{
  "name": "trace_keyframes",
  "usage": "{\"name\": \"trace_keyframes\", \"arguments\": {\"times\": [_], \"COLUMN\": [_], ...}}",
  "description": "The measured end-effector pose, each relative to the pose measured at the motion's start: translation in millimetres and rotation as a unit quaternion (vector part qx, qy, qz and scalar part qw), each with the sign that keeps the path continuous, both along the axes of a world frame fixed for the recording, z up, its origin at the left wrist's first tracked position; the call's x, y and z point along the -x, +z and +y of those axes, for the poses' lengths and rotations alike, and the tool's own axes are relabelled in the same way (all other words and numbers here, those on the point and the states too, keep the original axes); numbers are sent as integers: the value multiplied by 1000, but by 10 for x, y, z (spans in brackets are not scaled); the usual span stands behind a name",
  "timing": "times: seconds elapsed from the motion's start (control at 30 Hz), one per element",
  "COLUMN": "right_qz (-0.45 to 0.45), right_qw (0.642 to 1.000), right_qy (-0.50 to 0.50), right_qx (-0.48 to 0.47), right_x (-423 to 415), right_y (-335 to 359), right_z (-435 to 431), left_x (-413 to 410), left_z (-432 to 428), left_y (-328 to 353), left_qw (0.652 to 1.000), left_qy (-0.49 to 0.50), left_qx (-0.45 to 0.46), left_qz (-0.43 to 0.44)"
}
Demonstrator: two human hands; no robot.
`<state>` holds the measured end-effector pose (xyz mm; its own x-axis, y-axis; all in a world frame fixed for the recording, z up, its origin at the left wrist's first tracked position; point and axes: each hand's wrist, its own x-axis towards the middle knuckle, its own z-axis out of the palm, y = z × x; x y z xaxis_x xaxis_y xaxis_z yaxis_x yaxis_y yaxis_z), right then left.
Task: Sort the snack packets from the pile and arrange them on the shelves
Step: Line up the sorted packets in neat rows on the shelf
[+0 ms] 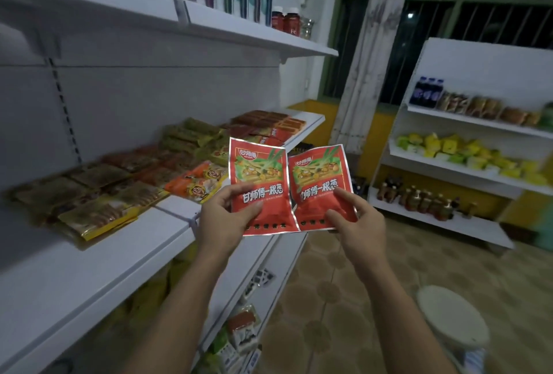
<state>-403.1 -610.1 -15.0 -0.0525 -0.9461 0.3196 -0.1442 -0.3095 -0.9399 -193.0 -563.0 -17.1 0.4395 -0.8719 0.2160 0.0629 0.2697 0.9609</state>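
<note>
Red foil-edged snack packets, two of the same print, are held side by side in the air in front of a white shelf unit.

Left packet [257,173]: upright, printed face towards the camera. The left hand [224,221] grips it at its lower left part. The fingers [250,210] are curled onto the front face over the lower band of lettering; the upper two thirds of the packet stand clear above them.

Right packet [320,173]: upright, tilted slightly to the right. The right hand [359,227] pinches it at its lower right part. Two fingertips [344,194] press on the front face near the right edge; the digits behind the packet are hidden.

Relation of the two: the inner edges meet along one vertical line between the hands. The bottom edges sit at nearly the same level. Neither packet touches a shelf; both hang past the front edge of the middle shelf [179,215].

Middle shelf contents, behind and to the left of the hands:
- gold packets [101,215], nearest the camera
- orange packets [197,182], just beside the left packet
- green packets [191,134], further back
- red-brown packets [269,119], at the far end

More packets [242,325] lie on the level below the forearms. The upper shelf [239,35] carries red-capped bottles [287,21]. A second shelf unit [478,59] stands well apart at the right, with yellow-green packs [466,155] on it. A white stool [452,316] stands on the tiled floor [329,284].
</note>
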Motion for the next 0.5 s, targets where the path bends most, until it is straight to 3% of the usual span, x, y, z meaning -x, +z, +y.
{"name": "trace_keyframes", "arguments": {"times": [0.5], "right_qz": [-37], "right_qw": [999], "right_qy": [-20], "right_qx": [-20], "right_x": [-31], "right_y": [-52], "right_z": [-1848], "left_x": [-53], "left_z": [-1933], "left_y": [45], "left_qw": [999], "left_qy": [-31], "left_qx": [-20], "left_qz": [-27]}}
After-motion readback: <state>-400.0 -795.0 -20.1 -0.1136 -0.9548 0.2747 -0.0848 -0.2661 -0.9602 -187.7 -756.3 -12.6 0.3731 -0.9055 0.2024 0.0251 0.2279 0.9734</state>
